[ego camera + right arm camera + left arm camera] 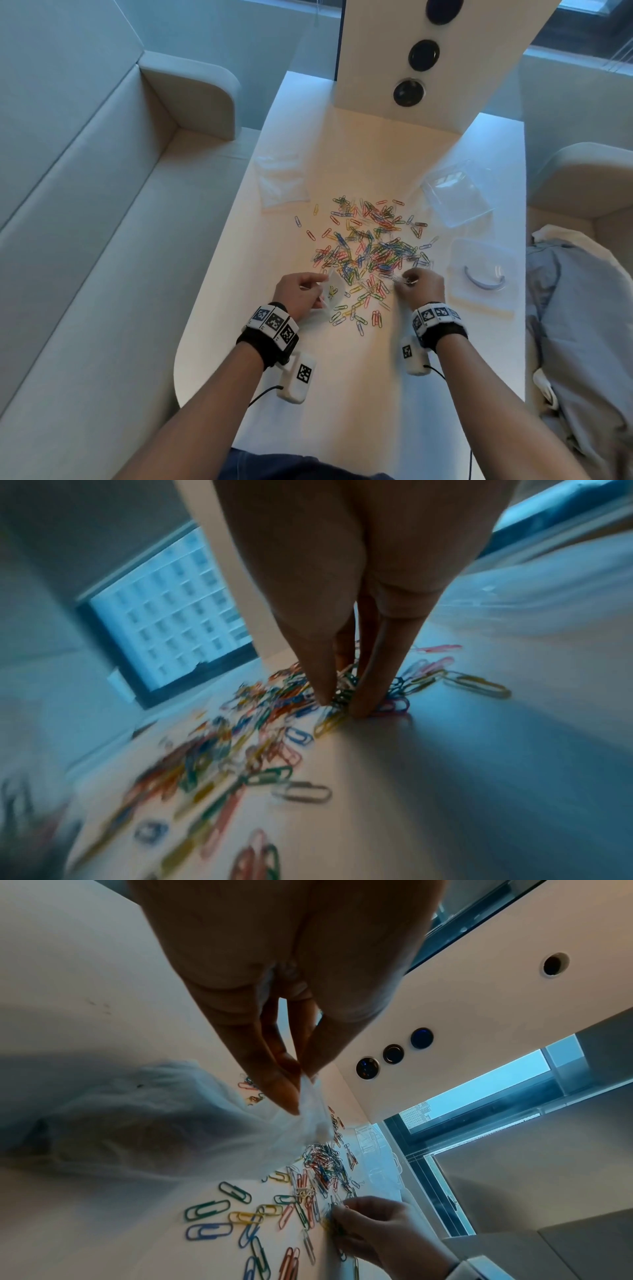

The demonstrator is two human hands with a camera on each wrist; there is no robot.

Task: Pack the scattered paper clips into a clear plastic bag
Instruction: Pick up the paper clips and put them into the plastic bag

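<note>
While my left hand [301, 294] pinches the rim of the clear plastic bag [331, 291] between thumb and fingertips, holding it at the near-left edge of the pile of paper clips [370, 246], my right hand [419, 287] has its fingertips closed down on a small bunch of clips at the pile's near-right edge. A few clips already show inside the bag; nearly all the rest lie loose on the white table [342, 394].

As I judge it, the risk is in the carry: the bunch is tangled, so stragglers could drop short of the bag. The bag's mouth also looks narrow and limp, so clips may catch on the rim or slide out beside it. The right wrist view is blurred, so I cannot count what the fingers have.

I can read no brand or writing; only black-and-white coded squares on the wrist bands [274, 322].
</note>
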